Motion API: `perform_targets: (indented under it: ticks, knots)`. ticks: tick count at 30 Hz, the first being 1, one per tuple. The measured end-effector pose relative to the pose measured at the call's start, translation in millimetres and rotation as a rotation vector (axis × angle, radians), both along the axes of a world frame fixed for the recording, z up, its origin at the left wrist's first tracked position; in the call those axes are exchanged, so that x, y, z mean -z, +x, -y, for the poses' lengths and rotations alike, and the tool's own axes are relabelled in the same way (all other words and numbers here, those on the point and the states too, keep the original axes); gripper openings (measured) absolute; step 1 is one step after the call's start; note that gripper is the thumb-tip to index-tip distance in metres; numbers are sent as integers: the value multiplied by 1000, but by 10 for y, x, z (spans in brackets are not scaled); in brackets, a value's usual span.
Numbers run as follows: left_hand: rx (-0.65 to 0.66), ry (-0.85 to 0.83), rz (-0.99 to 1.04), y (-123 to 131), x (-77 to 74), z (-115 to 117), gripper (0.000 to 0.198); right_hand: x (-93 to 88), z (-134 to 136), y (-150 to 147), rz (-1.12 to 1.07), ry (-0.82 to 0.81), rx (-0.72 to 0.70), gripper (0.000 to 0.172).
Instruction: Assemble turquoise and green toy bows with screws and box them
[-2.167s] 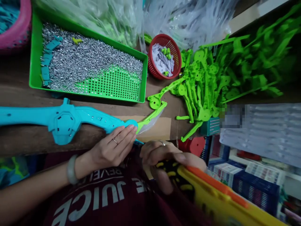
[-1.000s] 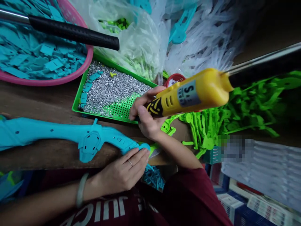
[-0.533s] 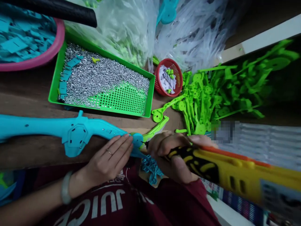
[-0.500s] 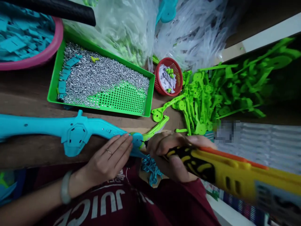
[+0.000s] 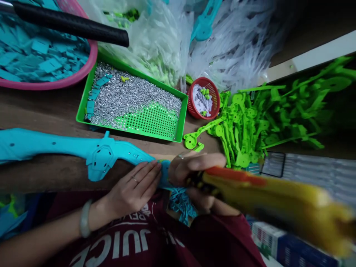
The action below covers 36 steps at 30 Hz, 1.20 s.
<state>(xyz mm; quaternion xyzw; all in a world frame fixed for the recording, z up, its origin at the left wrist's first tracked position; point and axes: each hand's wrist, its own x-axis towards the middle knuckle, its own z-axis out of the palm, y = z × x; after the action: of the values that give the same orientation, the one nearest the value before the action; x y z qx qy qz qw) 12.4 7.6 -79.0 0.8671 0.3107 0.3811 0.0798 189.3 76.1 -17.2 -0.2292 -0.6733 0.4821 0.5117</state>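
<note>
A long turquoise plastic part (image 5: 69,144), shaped like a toy gun, lies along the table's near edge. My left hand (image 5: 136,189) holds its right end, with straight fingers pressed together over the top; the thumb is hidden. In my right hand (image 5: 191,170) is a yellow, black and orange electric screwdriver (image 5: 267,200), its body blurred by motion. Its tip is hidden behind my fingers, close to the rounded turquoise end. Just beyond my right hand shows the end of a lime-green lever (image 5: 199,147).
Behind the part stands a green perforated tray (image 5: 139,135) of small metal screws. A red basket (image 5: 190,105) and a heap of lime-green parts (image 5: 241,126) lie to its right. A pink basin (image 5: 93,59) of turquoise pieces is back left, under a black-gripped handle (image 5: 75,24).
The view has shifted a little, moving the tray and basin rightward and down in the picture. My right hand has turned the screwdriver and now covers more of the lime-green lever.
</note>
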Motion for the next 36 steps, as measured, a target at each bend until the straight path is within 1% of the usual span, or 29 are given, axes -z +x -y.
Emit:
perform_targets:
  ticks: [1,3,4,6,8,10,13,17,21,25,28,30,31,33,34,35,36]
  knots:
    - [-8,5,-13,14,-1,3,28,-28,-115,-65,-71,-10,24,25]
    - [-28,32,-50,46,-3,5,29,-46,-357,-249,-145,-60,181,13]
    - [-39,46,-66,61,-4,5,29,-24,-470,-359,-176,-70,257,12]
    - [-52,59,-80,80,-5,5,30,82,-646,-580,-178,-109,339,18]
    - [-49,49,-81,84,-2,4,31,232,-734,-749,-112,-134,337,30]
    - [-33,38,-83,77,1,3,32,366,-743,-832,-34,-116,299,36]
    - [-14,20,-90,55,-2,2,35,457,-706,-833,2,-65,253,32]
    - [8,-36,-94,-32,-16,20,37,425,-695,-807,-11,-43,253,29]
    - [23,-49,-130,-160,-26,76,35,378,-709,-833,-19,-36,274,30]
    - [-4,-47,-150,-193,-17,123,34,419,-715,-877,6,-86,326,37]
    - [-28,-24,-101,-167,-6,125,33,453,-740,-916,45,-72,328,33]
    - [-40,-9,-86,-152,-6,114,31,403,-746,-908,13,-36,337,29]
    - [-46,0,-83,-147,-9,107,31,347,-731,-881,-28,-13,345,26]
    - [-55,10,-78,-144,-16,97,30,182,-635,-779,-136,12,358,18]
    - [-59,13,-71,-144,-19,95,30,86,-554,-710,-169,-4,362,15]
    - [-58,10,-67,-143,-20,97,30,-9,-457,-634,-164,-33,368,12]
    - [-52,3,-63,-139,-19,100,30,-95,-355,-560,-92,-64,364,11]
